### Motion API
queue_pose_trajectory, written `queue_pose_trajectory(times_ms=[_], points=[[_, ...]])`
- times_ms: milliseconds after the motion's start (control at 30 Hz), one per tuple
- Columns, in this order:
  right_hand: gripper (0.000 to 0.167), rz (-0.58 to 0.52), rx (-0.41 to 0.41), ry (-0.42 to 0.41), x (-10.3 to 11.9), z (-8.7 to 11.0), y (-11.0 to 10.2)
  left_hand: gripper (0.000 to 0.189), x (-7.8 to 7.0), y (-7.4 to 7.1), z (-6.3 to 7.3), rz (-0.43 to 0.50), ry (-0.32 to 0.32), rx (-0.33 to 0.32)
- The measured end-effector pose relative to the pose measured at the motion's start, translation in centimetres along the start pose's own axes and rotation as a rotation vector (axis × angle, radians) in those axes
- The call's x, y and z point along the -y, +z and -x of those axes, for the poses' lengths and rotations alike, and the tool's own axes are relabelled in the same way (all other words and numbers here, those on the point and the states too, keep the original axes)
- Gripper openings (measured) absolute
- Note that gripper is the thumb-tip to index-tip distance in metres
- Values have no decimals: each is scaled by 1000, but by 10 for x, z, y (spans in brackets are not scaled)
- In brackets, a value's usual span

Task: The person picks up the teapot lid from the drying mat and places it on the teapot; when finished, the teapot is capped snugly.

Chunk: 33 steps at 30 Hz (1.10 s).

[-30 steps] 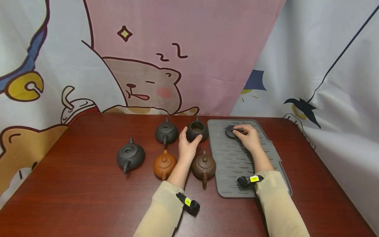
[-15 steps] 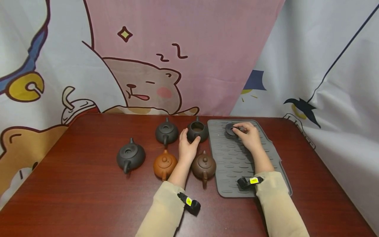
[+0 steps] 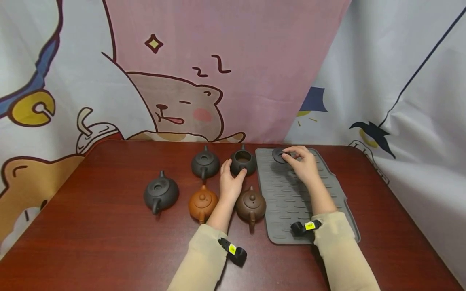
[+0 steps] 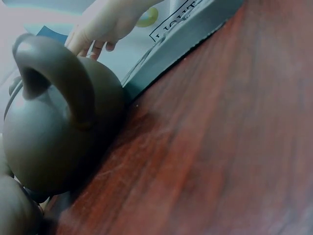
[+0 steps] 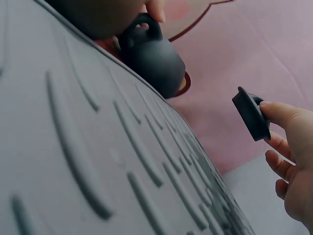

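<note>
At the back of the table, my left hand [image 3: 230, 184] holds a dark lidless teapot [image 3: 250, 165], thumb and fingers set against its near side by the handle. The dark interior shows through its round opening. Over the far left part of the grey ridged mat [image 3: 285, 218], my right hand [image 3: 306, 167] pinches a black teapot lid [image 3: 278, 156] between thumb and fingers. From the right wrist view, the lid [image 5: 250, 116] hangs tilted in the air, apart from the mat. A brown teapot [image 3: 251, 205] with its lid on stands just right of my left wrist.
Left of my left forearm stand an orange lidded teapot [image 3: 202, 202] and, behind it, a dark teapot [image 3: 204, 165]. Another dark teapot [image 3: 161, 193] sits farther left. A printed curtain [image 3: 262, 81] closes off the table's [image 3: 109, 238] back edge.
My right hand has carried the lid slightly left and toward the back, nearer the lidless teapot. My left hand and the teapots have stayed in place.
</note>
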State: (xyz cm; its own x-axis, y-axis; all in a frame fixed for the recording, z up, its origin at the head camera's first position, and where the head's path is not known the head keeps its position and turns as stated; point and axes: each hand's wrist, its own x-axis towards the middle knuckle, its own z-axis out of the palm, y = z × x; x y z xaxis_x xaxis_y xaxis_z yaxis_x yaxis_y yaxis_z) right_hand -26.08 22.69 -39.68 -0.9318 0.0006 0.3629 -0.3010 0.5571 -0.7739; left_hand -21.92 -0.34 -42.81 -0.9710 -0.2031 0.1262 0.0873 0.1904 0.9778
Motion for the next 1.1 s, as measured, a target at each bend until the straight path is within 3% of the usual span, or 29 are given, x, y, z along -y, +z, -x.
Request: queue_pose_trajectory(times_ms=[567,1100], points=[[22,-87,132,-90,37,-14,20,61,2,1,1,4,-5,-13],[18,-83,260,-65,47,-30,47,61,0,1,2,-10,-19,-8]])
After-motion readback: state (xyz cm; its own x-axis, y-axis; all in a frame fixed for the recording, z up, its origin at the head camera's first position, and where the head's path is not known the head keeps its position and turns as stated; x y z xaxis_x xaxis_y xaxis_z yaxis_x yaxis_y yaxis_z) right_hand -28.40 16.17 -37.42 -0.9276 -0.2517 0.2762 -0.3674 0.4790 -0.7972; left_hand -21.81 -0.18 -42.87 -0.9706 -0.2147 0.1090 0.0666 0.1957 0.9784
